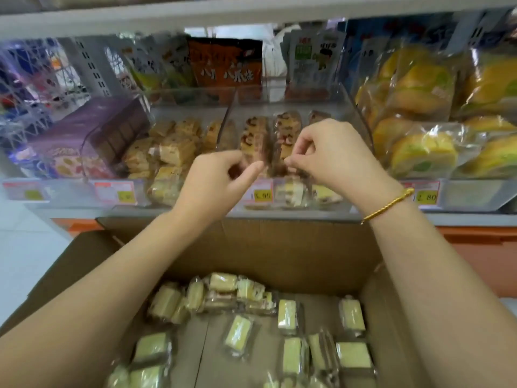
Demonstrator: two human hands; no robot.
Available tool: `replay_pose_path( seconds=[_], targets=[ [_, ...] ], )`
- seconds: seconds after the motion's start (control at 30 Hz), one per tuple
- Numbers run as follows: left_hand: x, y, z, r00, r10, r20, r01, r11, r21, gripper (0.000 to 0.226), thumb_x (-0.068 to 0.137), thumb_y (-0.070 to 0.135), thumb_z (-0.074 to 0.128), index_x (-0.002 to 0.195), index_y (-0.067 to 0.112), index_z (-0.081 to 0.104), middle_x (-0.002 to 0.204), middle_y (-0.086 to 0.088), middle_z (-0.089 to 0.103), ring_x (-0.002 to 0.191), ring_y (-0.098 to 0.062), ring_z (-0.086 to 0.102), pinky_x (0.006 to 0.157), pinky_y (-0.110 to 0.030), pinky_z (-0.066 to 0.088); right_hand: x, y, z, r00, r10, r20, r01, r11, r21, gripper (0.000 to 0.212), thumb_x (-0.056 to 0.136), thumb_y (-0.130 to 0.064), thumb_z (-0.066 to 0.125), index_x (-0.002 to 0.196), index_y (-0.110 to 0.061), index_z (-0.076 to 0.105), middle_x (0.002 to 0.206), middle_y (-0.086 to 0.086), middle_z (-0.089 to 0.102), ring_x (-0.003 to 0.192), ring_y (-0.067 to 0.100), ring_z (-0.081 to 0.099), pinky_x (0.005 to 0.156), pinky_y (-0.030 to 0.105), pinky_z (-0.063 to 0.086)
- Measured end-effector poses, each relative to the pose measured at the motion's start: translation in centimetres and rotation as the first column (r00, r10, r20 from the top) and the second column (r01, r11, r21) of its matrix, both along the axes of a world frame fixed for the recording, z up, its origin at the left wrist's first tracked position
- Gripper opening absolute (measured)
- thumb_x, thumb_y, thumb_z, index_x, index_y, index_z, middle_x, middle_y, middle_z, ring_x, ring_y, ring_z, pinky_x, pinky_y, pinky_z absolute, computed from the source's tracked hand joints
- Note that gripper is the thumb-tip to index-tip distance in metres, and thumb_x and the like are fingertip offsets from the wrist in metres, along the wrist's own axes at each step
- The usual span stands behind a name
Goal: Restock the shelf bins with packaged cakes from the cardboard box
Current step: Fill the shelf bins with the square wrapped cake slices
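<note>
Packaged cakes (257, 135) standing in the clear bin (355, 113) are being pinched at their near ends: left hand (215, 180) on one row, right hand (335, 155) on the next.

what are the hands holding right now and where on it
Left hand and right hand each pinch the near wrapper end of a packaged cake standing in the clear bin.
</note>
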State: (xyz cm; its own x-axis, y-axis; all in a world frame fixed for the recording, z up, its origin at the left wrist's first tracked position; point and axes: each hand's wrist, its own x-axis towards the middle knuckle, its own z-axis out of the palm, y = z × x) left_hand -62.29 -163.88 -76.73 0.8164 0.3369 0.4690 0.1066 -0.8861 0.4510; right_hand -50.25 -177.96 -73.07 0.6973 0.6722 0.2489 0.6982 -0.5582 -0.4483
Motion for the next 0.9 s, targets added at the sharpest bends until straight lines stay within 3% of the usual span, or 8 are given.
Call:
replay_pose_path(
  seconds=[0.2, 0.3, 0.4, 0.53, 0.6, 0.73, 0.8, 0.9],
  targets=[
    [-9.4, 2.2, -8.3, 0.958, -0.031, -0.285, -0.013, 0.989, -0.150, 0.047, 0.092, 0.042, 0.056, 0.054, 0.014, 0.052, 0.047, 0.005, 0.045, 0.052, -0.014, 0.048, 0.050, -0.019, 0.033, -6.1, -0.8, -3.7, 0.894, 0.383, -0.233, -0.439, 0.854, -0.281, 0.015, 0.084, -0.035, 0.070, 0.090, -0.022, 0.068, 0.084, -0.012, 0.060, 0.078, 0.002, 0.057, 0.061, 0.017, 0.045],
    [-11.4, 3.8, -12.6, 0.864, 0.000, -0.503, -0.159, 0.948, -0.274, 0.037, 0.089, 0.040, 0.063, 0.063, 0.014, 0.058, 0.052, 0.006, 0.051, 0.048, -0.006, 0.046, 0.050, -0.016, 0.035, -7.0, -1.1, -8.7, 0.831, 0.369, -0.416, -0.540, 0.714, -0.446, 0.023, 0.085, -0.038, 0.069, 0.101, -0.021, 0.066, 0.088, -0.012, 0.060, 0.075, 0.004, 0.059, 0.066, 0.019, 0.046],
    [-13.2, 6.2, -16.8, 0.697, 0.028, -0.717, -0.347, 0.888, -0.302, 0.021, 0.085, 0.030, 0.070, 0.078, 0.012, 0.061, 0.066, 0.002, 0.058, 0.056, -0.009, 0.050, 0.050, -0.018, 0.037, -7.0, -1.6, -14.4, 0.811, 0.255, -0.527, -0.562, 0.591, -0.579, 0.030, 0.086, -0.037, 0.069, 0.109, -0.018, 0.065, 0.101, -0.005, 0.064, 0.087, 0.013, 0.063, 0.078, 0.027, 0.049],
    [-16.6, 8.9, -20.9, 0.422, 0.083, -0.903, -0.459, 0.878, -0.134, 0.021, 0.089, 0.027, 0.065, 0.094, 0.007, 0.062, 0.098, -0.009, 0.064, 0.096, -0.025, 0.061, 0.071, -0.028, 0.044, -6.8, -1.1, -21.3, 0.809, 0.100, -0.579, -0.485, 0.670, -0.562, 0.007, 0.087, -0.016, 0.065, 0.090, -0.012, 0.060, 0.087, -0.007, 0.062, 0.083, 0.014, 0.058, 0.075, 0.029, 0.047],
    [-18.5, 10.2, -22.4, 0.266, 0.086, -0.960, -0.488, 0.871, -0.057, 0.029, 0.090, 0.030, 0.064, 0.103, 0.004, 0.062, 0.109, -0.009, 0.064, 0.098, -0.024, 0.060, 0.075, -0.030, 0.044, -7.6, 0.1, -24.3, 0.820, 0.044, -0.570, -0.425, 0.714, -0.557, 0.003, 0.089, -0.010, 0.056, 0.086, -0.012, 0.055, 0.091, 0.000, 0.063, 0.085, 0.019, 0.057, 0.069, 0.029, 0.045],
    [-22.0, 12.3, -25.1, 0.110, 0.036, -0.993, -0.474, 0.880, -0.021, 0.028, 0.092, 0.024, 0.060, 0.107, 0.003, 0.068, 0.113, -0.011, 0.067, 0.106, -0.023, 0.061, 0.083, -0.028, 0.046, -10.6, 3.0, -30.2, 0.790, 0.020, -0.613, -0.441, 0.713, -0.545, 0.007, 0.091, -0.009, 0.051, 0.093, -0.006, 0.057, 0.098, 0.010, 0.060, 0.089, 0.023, 0.056, 0.062, 0.028, 0.043],
    [-22.7, 12.9, -26.2, 0.126, 0.034, -0.991, -0.481, 0.876, -0.030, 0.025, 0.091, 0.021, 0.061, 0.110, 0.004, 0.065, 0.113, -0.010, 0.066, 0.103, -0.023, 0.061, 0.081, -0.028, 0.046, -12.5, 3.9, -32.8, 0.766, 0.004, -0.643, -0.447, 0.721, -0.529, 0.015, 0.087, -0.011, 0.053, 0.100, -0.011, 0.060, 0.109, 0.008, 0.063, 0.102, 0.024, 0.059, 0.075, 0.030, 0.047],
    [-22.1, 14.1, -27.7, 0.335, 0.126, -0.934, -0.531, 0.844, -0.077, 0.045, 0.087, 0.017, 0.068, 0.127, 0.012, 0.049, 0.119, -0.008, 0.054, 0.100, -0.021, 0.057, 0.077, -0.027, 0.045, -14.6, 5.2, -35.4, 0.770, 0.039, -0.636, -0.463, 0.720, -0.517, 0.027, 0.088, -0.022, 0.059, 0.115, -0.019, 0.057, 0.118, 0.001, 0.058, 0.114, 0.019, 0.052, 0.078, 0.024, 0.039]
  ],
)
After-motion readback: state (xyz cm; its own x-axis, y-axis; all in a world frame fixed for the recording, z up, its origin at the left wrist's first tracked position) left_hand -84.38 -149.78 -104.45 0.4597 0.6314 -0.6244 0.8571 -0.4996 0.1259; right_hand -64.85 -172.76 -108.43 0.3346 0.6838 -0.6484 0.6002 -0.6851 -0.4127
